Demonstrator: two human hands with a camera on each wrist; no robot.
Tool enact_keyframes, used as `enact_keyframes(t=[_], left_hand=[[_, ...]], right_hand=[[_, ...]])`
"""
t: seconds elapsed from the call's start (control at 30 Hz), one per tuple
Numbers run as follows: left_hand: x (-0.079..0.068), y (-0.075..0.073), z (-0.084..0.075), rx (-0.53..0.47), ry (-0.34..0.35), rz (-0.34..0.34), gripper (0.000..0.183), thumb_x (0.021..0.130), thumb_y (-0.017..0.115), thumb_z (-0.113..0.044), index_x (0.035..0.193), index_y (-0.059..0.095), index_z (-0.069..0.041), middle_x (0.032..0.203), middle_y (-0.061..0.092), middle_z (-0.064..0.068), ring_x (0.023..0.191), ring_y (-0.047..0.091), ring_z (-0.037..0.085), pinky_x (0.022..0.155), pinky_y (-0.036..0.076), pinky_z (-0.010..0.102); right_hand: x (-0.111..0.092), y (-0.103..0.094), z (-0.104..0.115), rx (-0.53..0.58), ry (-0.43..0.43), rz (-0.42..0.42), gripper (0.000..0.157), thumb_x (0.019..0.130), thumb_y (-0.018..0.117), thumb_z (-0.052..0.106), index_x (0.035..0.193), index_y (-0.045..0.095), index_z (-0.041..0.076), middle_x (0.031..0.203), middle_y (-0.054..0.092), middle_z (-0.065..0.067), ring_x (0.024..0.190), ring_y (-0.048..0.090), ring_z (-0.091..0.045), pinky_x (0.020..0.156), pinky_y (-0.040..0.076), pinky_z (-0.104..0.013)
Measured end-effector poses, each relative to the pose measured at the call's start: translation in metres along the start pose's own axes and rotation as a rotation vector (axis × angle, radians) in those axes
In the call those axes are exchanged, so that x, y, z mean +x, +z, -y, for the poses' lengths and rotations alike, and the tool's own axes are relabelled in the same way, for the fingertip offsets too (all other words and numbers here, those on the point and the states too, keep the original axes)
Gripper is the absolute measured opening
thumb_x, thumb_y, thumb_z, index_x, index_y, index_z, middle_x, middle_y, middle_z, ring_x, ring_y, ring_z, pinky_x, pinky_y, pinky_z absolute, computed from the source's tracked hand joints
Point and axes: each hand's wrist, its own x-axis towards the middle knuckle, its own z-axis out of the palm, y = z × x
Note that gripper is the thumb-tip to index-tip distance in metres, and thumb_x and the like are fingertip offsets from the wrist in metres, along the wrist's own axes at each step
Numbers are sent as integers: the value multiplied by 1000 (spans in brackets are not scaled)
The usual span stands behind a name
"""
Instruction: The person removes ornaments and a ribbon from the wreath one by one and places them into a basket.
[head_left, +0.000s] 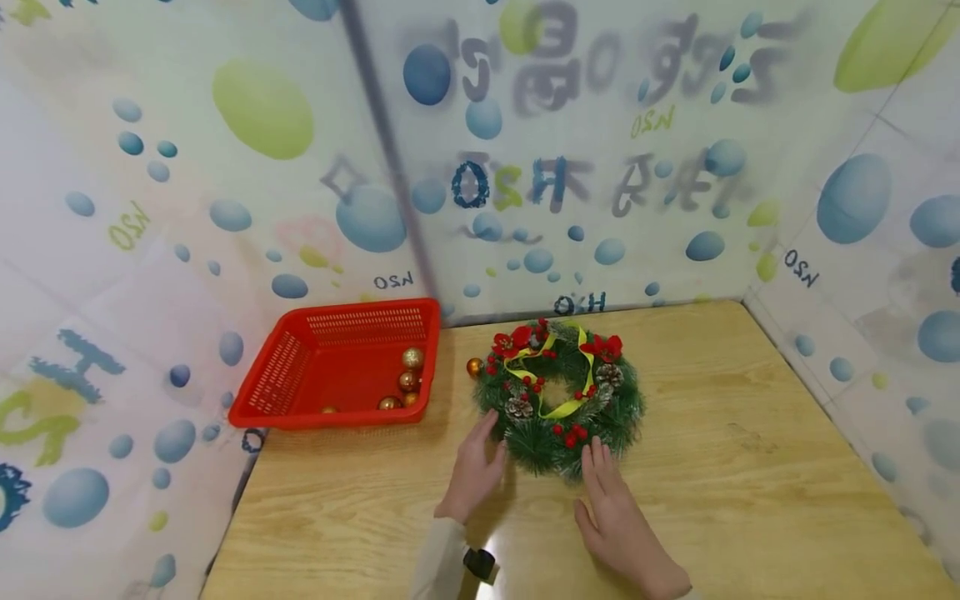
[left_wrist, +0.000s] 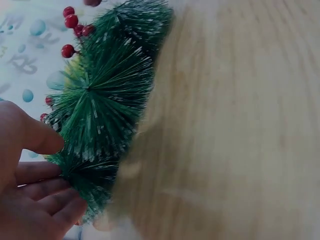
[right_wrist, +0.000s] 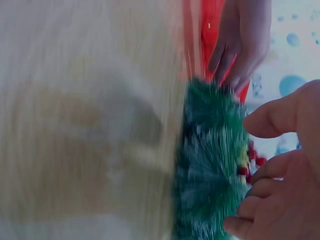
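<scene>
A green pine wreath (head_left: 536,450) lies flat on the wooden table. It bears red flowers (head_left: 512,341), pine cones (head_left: 519,407), red berries (head_left: 573,436) and a loose yellow ribbon (head_left: 562,410). At its near left edge is my left hand (head_left: 472,468), fingers fairly straight against the needles and thumb apart. My right hand (head_left: 618,525) has its extended fingertips by the wreath's near right edge. In the left wrist view, the left hand (left_wrist: 37,192) meets the needles without gripping them. The right wrist view shows the right hand (right_wrist: 282,192) spread beside the greenery; contact is unclear.
A red plastic basket (head_left: 258,417) stands at the table's left, with several gold balls (head_left: 408,381) inside. One shiny orange-gold ball (head_left: 475,367) lies between basket and wreath. Patterned walls (head_left: 525,258) enclose the wooden table (head_left: 750,467) at the back and sides.
</scene>
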Motion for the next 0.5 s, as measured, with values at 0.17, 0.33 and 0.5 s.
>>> enact_keyframes(t=[0.17, 0.33, 0.5], left_hand=[[-2, 2, 2, 13, 10, 27, 56, 97, 61, -3, 150, 43, 5, 156, 42, 22, 144, 41, 43, 119, 35, 54], [-6, 0, 1, 28, 18, 36, 55, 97, 61, -5, 148, 46, 5, 156, 44, 22, 143, 43, 41, 118, 35, 51], [-10, 2, -5, 42, 6, 83, 52, 98, 60, -7, 147, 47, 5, 156, 44, 21, 144, 43, 40, 119, 35, 50]], right_hand=[[1, 9, 12, 28, 119, 114, 77, 90, 70, 5, 151, 29, -16, 156, 23, -42, 143, 29, -58, 123, 17, -46], [2, 10, 11, 42, 189, 158, 77, 91, 70, 7, 150, 27, -18, 159, 19, -41, 146, 24, -57, 113, 30, -68], [4, 5, 2, 41, 204, 150, 76, 92, 69, 7, 149, 28, -19, 158, 18, -42, 145, 24, -59, 112, 30, -69]])
